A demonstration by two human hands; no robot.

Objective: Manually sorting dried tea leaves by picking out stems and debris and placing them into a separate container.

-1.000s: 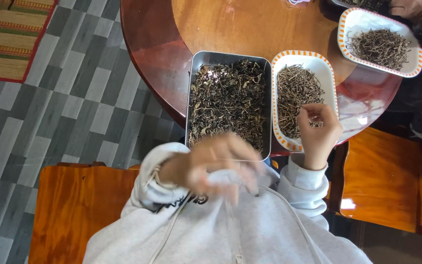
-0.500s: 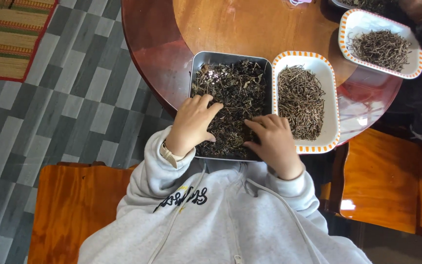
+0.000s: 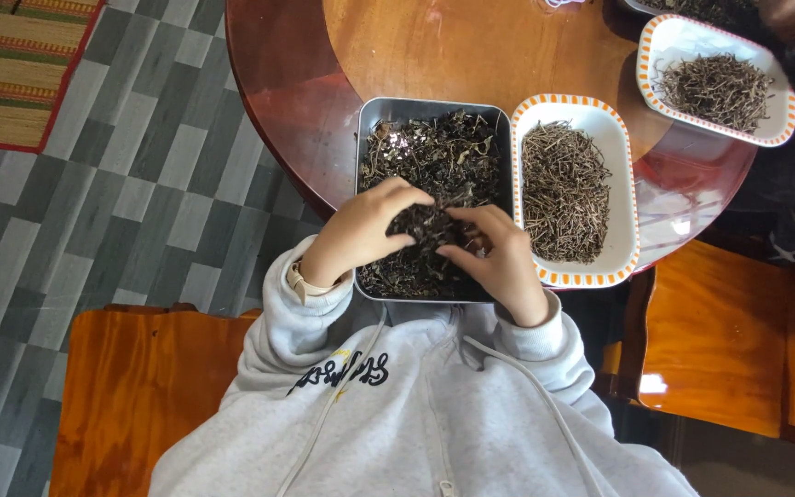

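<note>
Mat (image 3: 11,69) at far left, striped green and tan with a red edge, flat on grey floor tiles (image 3: 140,212). Wooden bench (image 3: 140,396) lower left, partly under a grey hoodie (image 3: 416,414). Round table (image 3: 296,110) of reddish wood next, with a metal tray (image 3: 374,115) near its front edge. Dark dried leaves (image 3: 434,156) piled loose across the tray, thickest toward the middle and near side. Left hand (image 3: 365,230) down in the leaves at the tray's near left part, pale band at the wrist, fingers (image 3: 407,195) curled inward toward the centre, tips touching the pile. Right hand (image 3: 499,253) just beside it at the tray's near right part, fingers bent and pointing left, tips buried among the leaves. Both hands half closed, loosely cupped about a clump between them, fingertips almost meeting; cannot tell whether either pinches a piece. Leaves beneath and between both hands, more spread beyond the fingertips toward the tray's far end. White dish (image 3: 623,184) with orange-dashed rim touching the tray's right side, filled with thin brown stems (image 3: 563,193), well clear of the right hand. Second dish (image 3: 775,101) of the same kind farther right and up, also with stems. Orange wooden chair (image 3: 720,340) at lower right.
</note>
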